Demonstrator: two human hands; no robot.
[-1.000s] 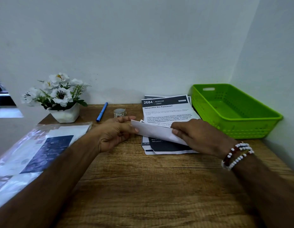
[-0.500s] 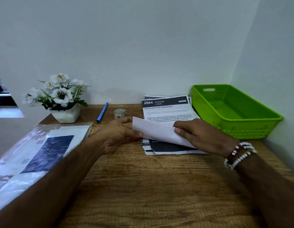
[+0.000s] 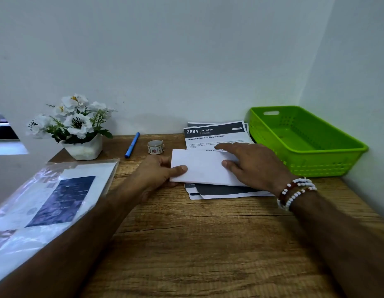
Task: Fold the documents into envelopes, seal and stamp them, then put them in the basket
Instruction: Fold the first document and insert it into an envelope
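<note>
A white envelope (image 3: 203, 166) is held over a stack of printed documents (image 3: 217, 136) at the back middle of the wooden desk (image 3: 197, 244). My left hand (image 3: 156, 173) pinches the envelope's left edge, thumb on top. My right hand (image 3: 253, 164) lies on its right end, thumb on the face and fingers spread over its upper edge and the top sheet. A roll of stamps (image 3: 155, 146) stands left of the stack, next to a blue pen (image 3: 132, 145). The green basket (image 3: 328, 162) stands at the back right with nothing in it.
A white pot of artificial flowers (image 3: 75, 127) stands at the back left. A clear plastic sleeve with more papers (image 3: 47, 198) lies along the left side. Walls close the desk in at the back and right.
The envelope has tipped up from a slanted position to nearly level, facing me. My right hand's fingers have opened and spread over its right end; my left hand keeps the left edge.
</note>
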